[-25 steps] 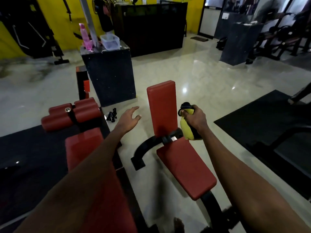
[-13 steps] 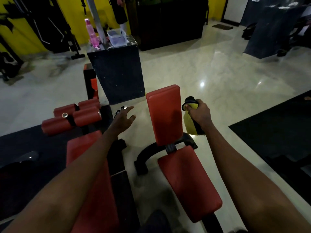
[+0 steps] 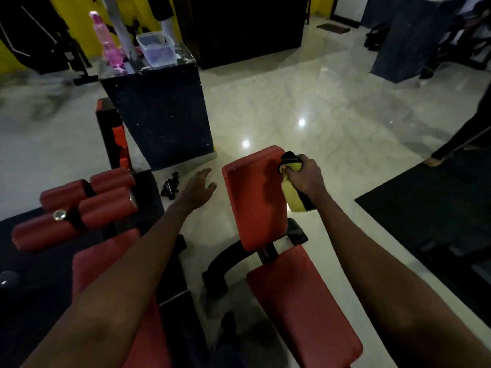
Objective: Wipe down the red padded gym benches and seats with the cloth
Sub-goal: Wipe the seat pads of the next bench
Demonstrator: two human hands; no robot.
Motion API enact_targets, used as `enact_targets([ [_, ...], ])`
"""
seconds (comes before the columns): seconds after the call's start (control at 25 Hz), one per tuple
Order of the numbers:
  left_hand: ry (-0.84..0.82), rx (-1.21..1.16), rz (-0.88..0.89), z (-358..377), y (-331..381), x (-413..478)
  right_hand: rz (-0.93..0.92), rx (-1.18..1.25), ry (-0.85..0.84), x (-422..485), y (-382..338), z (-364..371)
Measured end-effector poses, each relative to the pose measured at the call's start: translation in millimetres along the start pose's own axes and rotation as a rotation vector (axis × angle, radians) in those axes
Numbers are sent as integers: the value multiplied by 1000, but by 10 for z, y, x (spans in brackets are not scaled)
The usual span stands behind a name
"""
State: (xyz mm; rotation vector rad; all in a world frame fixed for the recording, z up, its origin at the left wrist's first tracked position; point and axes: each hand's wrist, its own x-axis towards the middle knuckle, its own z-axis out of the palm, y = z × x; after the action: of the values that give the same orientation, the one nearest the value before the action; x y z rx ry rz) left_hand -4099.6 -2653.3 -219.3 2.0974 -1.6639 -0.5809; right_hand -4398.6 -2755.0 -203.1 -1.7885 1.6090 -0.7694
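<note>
A red padded bench stands in the middle, with an upright back pad (image 3: 255, 197) and a flat seat pad (image 3: 303, 306) below it. My right hand (image 3: 305, 176) grips a yellow and black cloth (image 3: 293, 197) against the top right edge of the back pad. My left hand (image 3: 198, 189) hovers open, fingers spread, just left of the back pad and holds nothing. A second red bench pad (image 3: 98, 261) lies under my left forearm, with red roller pads (image 3: 79, 208) at its far end.
A black pedestal (image 3: 159, 110) behind the benches carries a pink bottle (image 3: 107, 41) and a clear plastic box (image 3: 156, 49). A small black object (image 3: 170, 184) lies on the glossy floor. Black mats (image 3: 430, 216) lie at the right. Another person's leg (image 3: 462, 139) is at the far right.
My right hand has moved the cloth up from beside the bench hinge to the top right edge of the back pad. My view has come closer. The left hand stayed open.
</note>
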Motion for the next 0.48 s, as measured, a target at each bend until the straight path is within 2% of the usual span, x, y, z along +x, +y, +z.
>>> enact_targets([
  [0.16, -127, -23, 7, 151, -219, 600, 47, -86, -54, 509, -197, 518],
  [0.48, -259, -90, 85, 443, -325, 1175, -62, -300, -100, 1226, -273, 1146],
])
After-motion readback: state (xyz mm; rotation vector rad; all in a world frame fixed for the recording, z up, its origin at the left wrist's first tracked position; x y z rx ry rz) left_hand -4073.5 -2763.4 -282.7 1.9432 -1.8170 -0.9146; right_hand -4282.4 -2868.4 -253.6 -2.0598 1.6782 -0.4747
